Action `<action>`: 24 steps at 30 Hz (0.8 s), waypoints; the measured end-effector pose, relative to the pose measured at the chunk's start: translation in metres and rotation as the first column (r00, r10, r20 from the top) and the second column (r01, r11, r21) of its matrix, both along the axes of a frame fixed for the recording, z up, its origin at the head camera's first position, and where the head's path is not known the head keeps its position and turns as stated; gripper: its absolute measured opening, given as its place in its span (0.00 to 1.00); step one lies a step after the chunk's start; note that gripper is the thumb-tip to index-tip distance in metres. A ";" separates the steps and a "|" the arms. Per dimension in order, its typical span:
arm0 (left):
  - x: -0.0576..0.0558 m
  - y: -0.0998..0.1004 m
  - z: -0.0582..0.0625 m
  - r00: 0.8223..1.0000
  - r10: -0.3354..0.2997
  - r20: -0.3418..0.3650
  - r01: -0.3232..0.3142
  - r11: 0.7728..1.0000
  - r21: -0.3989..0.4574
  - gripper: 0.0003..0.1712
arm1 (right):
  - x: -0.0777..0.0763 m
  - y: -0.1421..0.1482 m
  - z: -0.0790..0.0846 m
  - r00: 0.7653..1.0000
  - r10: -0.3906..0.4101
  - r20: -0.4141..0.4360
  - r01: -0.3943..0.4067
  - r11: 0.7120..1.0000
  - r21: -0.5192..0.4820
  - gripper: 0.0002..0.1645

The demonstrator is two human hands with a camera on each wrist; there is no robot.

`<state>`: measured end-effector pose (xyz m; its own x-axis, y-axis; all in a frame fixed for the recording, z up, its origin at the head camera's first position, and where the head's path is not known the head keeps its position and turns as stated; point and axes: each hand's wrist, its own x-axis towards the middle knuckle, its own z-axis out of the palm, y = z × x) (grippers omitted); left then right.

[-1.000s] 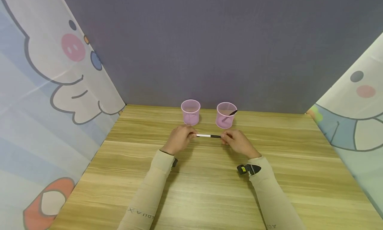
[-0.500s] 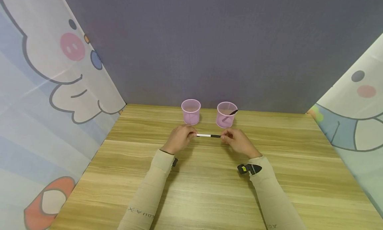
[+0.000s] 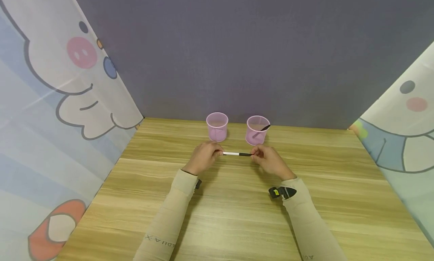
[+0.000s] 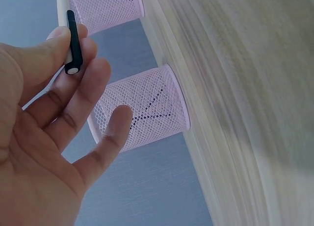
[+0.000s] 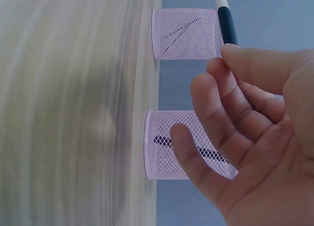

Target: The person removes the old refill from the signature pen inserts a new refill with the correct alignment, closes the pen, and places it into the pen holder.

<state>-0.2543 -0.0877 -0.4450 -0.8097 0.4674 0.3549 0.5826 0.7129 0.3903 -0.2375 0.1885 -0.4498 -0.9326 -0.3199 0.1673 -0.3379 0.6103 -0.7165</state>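
Note:
A white pen with a black grip section point(image 3: 232, 154) is held level above the table between both hands. My left hand point(image 3: 202, 158) pinches the end with the black clip point(image 4: 73, 42) between thumb and fingers. At the other end, my right hand point(image 3: 269, 161) pinches the tip end, just past the black grip point(image 5: 226, 26); the tip itself is hidden by the fingers. Behind the hands stand two pink mesh pen cups, a left cup point(image 3: 217, 132) and a right cup point(image 3: 255, 137). A black pen point(image 3: 266, 128) leans in the right cup, its end above the rim.
Thin dark lines show through the mesh of the left cup point(image 5: 186, 35); what they are is unclear. The wood-grain table point(image 3: 234, 215) meets a dark grey panel point(image 3: 251, 57) behind the cups. Cartoon-printed curtains point(image 3: 40, 140) hang at both sides.

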 end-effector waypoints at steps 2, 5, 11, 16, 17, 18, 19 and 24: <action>0.000 0.000 0.000 1.000 0.000 -0.001 0.000 1.000 -0.001 0.04 | -0.001 0.000 -0.001 1.000 -0.002 -0.003 0.002 1.000 0.002 0.05; 0.000 0.000 0.000 1.000 0.000 -0.001 0.000 1.000 -0.003 0.04 | -0.001 0.000 -0.002 1.000 -0.004 -0.005 0.004 1.000 0.003 0.04; 0.000 0.000 0.001 1.000 0.001 0.003 -0.001 1.000 -0.006 0.04 | -0.001 -0.001 -0.002 1.000 -0.001 0.002 0.001 1.000 -0.010 0.03; 0.001 0.000 0.001 1.000 0.005 0.003 -0.005 1.000 -0.012 0.04 | -0.001 -0.001 -0.002 1.000 0.002 0.007 -0.002 1.000 -0.015 0.04; 0.001 0.000 0.001 1.000 0.006 0.004 -0.006 1.000 -0.014 0.04 | -0.001 -0.001 -0.002 1.000 0.002 0.010 -0.002 1.000 -0.017 0.05; 0.001 0.000 0.002 1.000 0.007 0.004 -0.007 1.000 -0.013 0.04 | -0.001 -0.001 -0.002 1.000 0.002 0.013 -0.002 1.000 -0.019 0.05; 0.001 0.000 0.002 1.000 0.008 0.005 -0.008 1.000 -0.013 0.04 | -0.001 0.000 -0.001 1.000 0.003 0.014 -0.003 1.000 -0.019 0.06; 0.002 0.000 0.003 1.000 0.009 0.008 -0.009 1.000 -0.009 0.04 | -0.001 0.002 -0.002 1.000 0.000 0.027 0.000 1.000 -0.006 0.10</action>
